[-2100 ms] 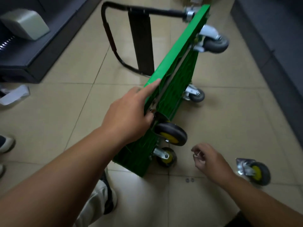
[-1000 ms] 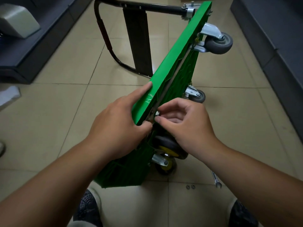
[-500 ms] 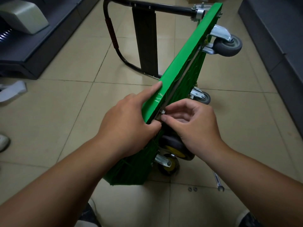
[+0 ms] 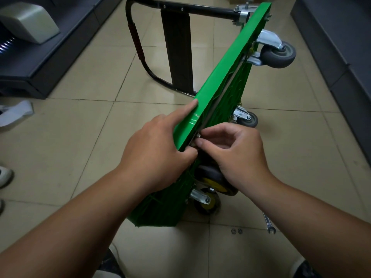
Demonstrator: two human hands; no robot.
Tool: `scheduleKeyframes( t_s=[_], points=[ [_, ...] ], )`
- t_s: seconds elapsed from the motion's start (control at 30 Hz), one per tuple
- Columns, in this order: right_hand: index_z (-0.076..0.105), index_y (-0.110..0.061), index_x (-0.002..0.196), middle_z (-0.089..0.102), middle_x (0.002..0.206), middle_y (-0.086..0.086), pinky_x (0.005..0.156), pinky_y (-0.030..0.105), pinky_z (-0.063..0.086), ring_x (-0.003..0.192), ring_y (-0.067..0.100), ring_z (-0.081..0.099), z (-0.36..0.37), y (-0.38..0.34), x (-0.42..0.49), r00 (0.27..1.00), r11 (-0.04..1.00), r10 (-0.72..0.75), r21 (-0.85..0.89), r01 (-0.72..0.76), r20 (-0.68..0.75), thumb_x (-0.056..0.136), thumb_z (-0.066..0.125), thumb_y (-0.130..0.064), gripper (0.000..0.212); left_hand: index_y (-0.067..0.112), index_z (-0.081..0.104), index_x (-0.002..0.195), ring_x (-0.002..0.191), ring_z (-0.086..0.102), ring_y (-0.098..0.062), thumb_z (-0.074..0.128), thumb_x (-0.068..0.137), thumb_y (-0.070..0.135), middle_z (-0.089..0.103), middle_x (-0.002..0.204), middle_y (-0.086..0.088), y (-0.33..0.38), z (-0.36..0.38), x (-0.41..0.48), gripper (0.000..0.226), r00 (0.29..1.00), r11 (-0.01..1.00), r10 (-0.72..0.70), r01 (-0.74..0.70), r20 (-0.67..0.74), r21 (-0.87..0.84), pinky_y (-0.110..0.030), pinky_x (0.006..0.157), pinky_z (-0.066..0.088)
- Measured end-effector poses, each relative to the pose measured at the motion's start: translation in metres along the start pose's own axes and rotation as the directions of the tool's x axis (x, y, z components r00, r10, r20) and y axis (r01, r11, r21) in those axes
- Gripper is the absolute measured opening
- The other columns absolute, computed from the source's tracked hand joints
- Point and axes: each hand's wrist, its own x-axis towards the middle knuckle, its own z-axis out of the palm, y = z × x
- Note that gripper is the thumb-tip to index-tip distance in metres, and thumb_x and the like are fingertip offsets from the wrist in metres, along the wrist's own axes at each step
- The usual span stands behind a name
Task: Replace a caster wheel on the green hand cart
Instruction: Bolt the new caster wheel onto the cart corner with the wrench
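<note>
Green hand cart (image 4: 220, 77) tipped on edge, wheels exposed — left hand (image 4: 158, 149) grips its rim to steady it; right hand (image 4: 239, 155) pinches a small fastener (image 4: 197, 136) above the yellow-hubbed caster wheel (image 4: 212, 177).

Glossy green plastic cart (image 4: 220, 77) on smooth, shiny floor tiles (image 4: 80, 137).
Ribbed underneath; the bracket (image 4: 268, 39) at 1 o'clock is bright metal, its wheel (image 4: 278, 59) matt grey rubber, the handle (image 4: 210, 12) black tube.

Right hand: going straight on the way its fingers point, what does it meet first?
The right hand pinches a small fastener at the cart edge; pushed on, it would likely meet that edge first, with the left hand, gripping the cart, right behind. Depth is unclear.
</note>
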Motion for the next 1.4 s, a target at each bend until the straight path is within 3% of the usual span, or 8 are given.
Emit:
scheduleKeyframes(
  t_s=[0.17, 0.3, 0.4, 0.67, 0.87, 1.0, 1.27, 1.4],
  points=[
    [0.079, -0.023, 0.084, 0.077, 0.077, -0.013, 0.065, 0.012, 0.054, 0.071, 0.001, 0.074, 0.0010, 0.0026, -0.0012, 1.000, 0.997, -0.020, -0.081, 0.018, -0.024, 0.086, 0.082, -0.013, 0.010, 0.069, 0.017, 0.151, 0.110, 0.062, -0.015, 0.071, 0.084, 0.044, 0.059, 0.139, 0.010, -0.0001, 0.0009, -0.0007, 0.089, 1.000, 1.000, 0.007, -0.006, -0.006, 0.002, -0.041, 0.087, 0.058],
    [0.080, -0.022, 0.081, 0.076, 0.074, -0.010, 0.062, 0.017, 0.055, 0.069, 0.003, 0.072, 0.0033, 0.0050, -0.0005, 0.999, 0.992, 0.003, -0.129, -0.008, -0.037, 0.091, 0.077, -0.021, 0.010, 0.069, 0.014, 0.151, 0.101, 0.061, -0.015, 0.070, 0.085, 0.045, 0.059, 0.137, 0.008, -0.0005, 0.0025, -0.0008, 0.090, 1.000, 1.000, 0.008, -0.008, -0.003, 0.013, -0.040, 0.079, 0.059],
    [0.077, -0.019, 0.087, 0.077, 0.077, -0.004, 0.064, 0.019, 0.058, 0.071, 0.007, 0.073, 0.0073, 0.0050, -0.0001, 0.995, 0.996, 0.066, -0.052, -0.070, -0.075, 0.089, 0.079, -0.018, 0.003, 0.069, 0.014, 0.151, 0.099, 0.061, -0.015, 0.070, 0.085, 0.045, 0.059, 0.135, 0.008, -0.0010, 0.0027, -0.0008, 0.090, 1.000, 1.000, 0.007, -0.007, -0.002, 0.018, -0.038, 0.078, 0.058],
    [0.078, -0.013, 0.089, 0.079, 0.080, 0.000, 0.069, 0.018, 0.060, 0.075, 0.012, 0.076, 0.0019, 0.0013, -0.0007, 0.998, 0.998, 0.055, -0.014, -0.055, -0.018, 0.081, 0.086, -0.009, 0.012, 0.069, 0.017, 0.151, 0.108, 0.061, -0.015, 0.071, 0.084, 0.044, 0.060, 0.137, 0.010, -0.0005, 0.0008, 0.0000, 0.089, 1.000, 1.000, -0.003, 0.003, -0.005, 0.010, -0.039, 0.086, 0.056],
    [0.079, -0.026, 0.081, 0.078, 0.076, -0.011, 0.066, 0.013, 0.055, 0.072, 0.002, 0.074, 0.0003, 0.0019, 0.0003, 1.000, 0.995, 0.024, -0.101, -0.022, 0.020, 0.088, 0.080, -0.015, 0.013, 0.067, 0.018, 0.152, 0.105, 0.060, -0.015, 0.070, 0.085, 0.043, 0.061, 0.133, 0.010, -0.0013, 0.0012, -0.0001, 0.089, 1.000, 1.000, 0.007, -0.007, -0.005, 0.006, -0.036, 0.081, 0.054],
    [0.075, -0.021, 0.087, 0.077, 0.079, -0.003, 0.066, 0.016, 0.056, 0.073, 0.005, 0.073, 0.0039, 0.0039, 0.0016, 0.997, 0.995, 0.069, -0.070, -0.070, -0.029, 0.087, 0.081, -0.016, 0.008, 0.066, 0.017, 0.153, 0.102, 0.058, -0.013, 0.070, 0.085, 0.043, 0.061, 0.132, 0.009, -0.0017, 0.0021, 0.0000, 0.089, 1.000, 1.000, 0.013, -0.013, -0.008, 0.020, -0.030, 0.077, 0.046],
    [0.079, -0.024, 0.080, 0.076, 0.072, -0.013, 0.059, 0.010, 0.050, 0.066, -0.002, 0.071, 0.0023, 0.0024, 0.0014, 0.998, 0.990, 0.014, -0.137, -0.021, -0.054, 0.089, 0.079, -0.021, 0.010, 0.068, 0.016, 0.152, 0.100, 0.062, -0.015, 0.070, 0.085, 0.042, 0.061, 0.136, 0.009, 0.0012, 0.0001, -0.0013, 0.090, 1.000, 1.000, 0.004, -0.004, -0.001, 0.016, -0.038, 0.079, 0.058],
    [0.078, -0.023, 0.074, 0.075, 0.070, -0.010, 0.056, 0.014, 0.050, 0.063, 0.001, 0.069, 0.0016, -0.0011, 0.0026, 0.998, 0.980, 0.025, -0.195, -0.035, -0.051, 0.094, 0.074, -0.026, 0.021, 0.067, 0.017, 0.152, 0.093, 0.063, -0.015, 0.071, 0.085, 0.041, 0.061, 0.135, 0.009, 0.0022, -0.0014, -0.0017, 0.090, 1.000, 1.000, 0.000, 0.000, 0.006, 0.004, -0.039, 0.076, 0.059]
  ],
)
